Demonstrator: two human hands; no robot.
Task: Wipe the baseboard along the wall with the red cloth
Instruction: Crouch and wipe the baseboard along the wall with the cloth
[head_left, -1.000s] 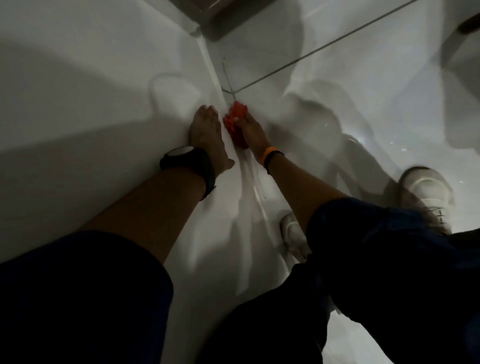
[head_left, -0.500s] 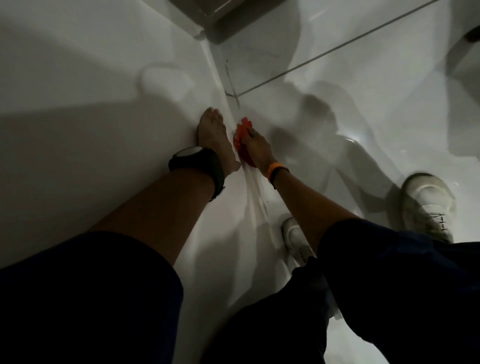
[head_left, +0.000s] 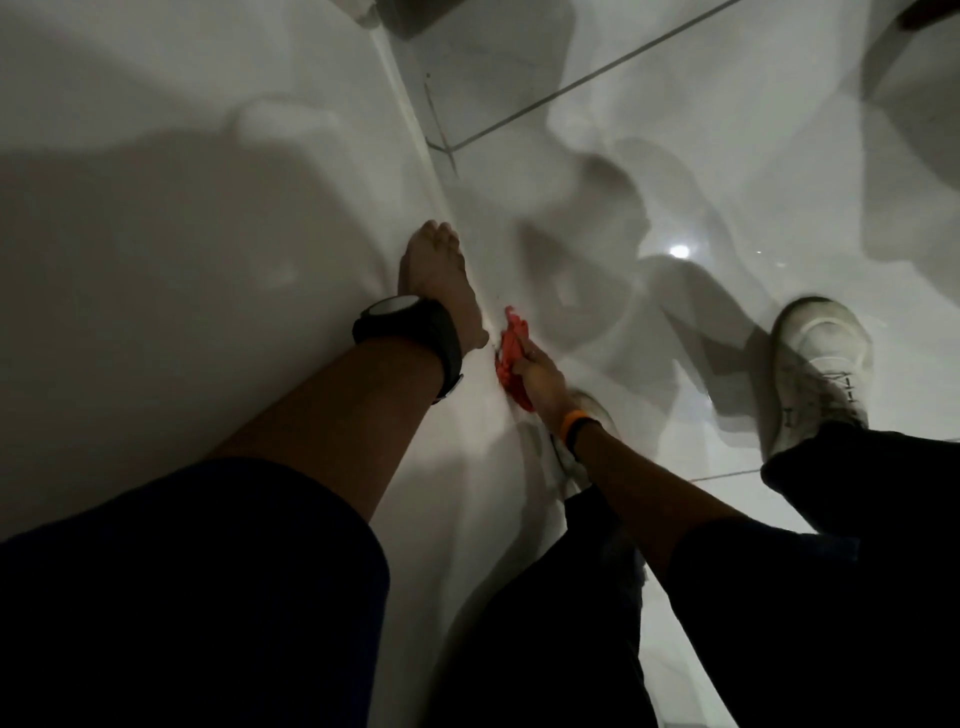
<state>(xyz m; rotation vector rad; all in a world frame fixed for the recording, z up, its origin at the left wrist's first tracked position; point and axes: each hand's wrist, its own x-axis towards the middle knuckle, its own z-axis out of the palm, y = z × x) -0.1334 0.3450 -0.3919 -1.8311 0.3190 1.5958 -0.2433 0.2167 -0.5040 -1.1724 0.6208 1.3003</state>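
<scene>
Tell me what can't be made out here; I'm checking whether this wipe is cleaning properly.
- Head view: dirt on the baseboard, too dim and blurred.
- Baseboard under the red cloth, covered by cloth and right hand.
- Left hand palm, turned toward the wall.

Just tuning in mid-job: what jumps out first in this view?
The red cloth stands out, the only bright colour in a dim grey scene, bunched in the right hand and pressed low where the wall meets the floor. Just left of it, the left hand lies flat against the wall, a black watch on its wrist. A white shoe stands on the glossy tiles at right.
</scene>
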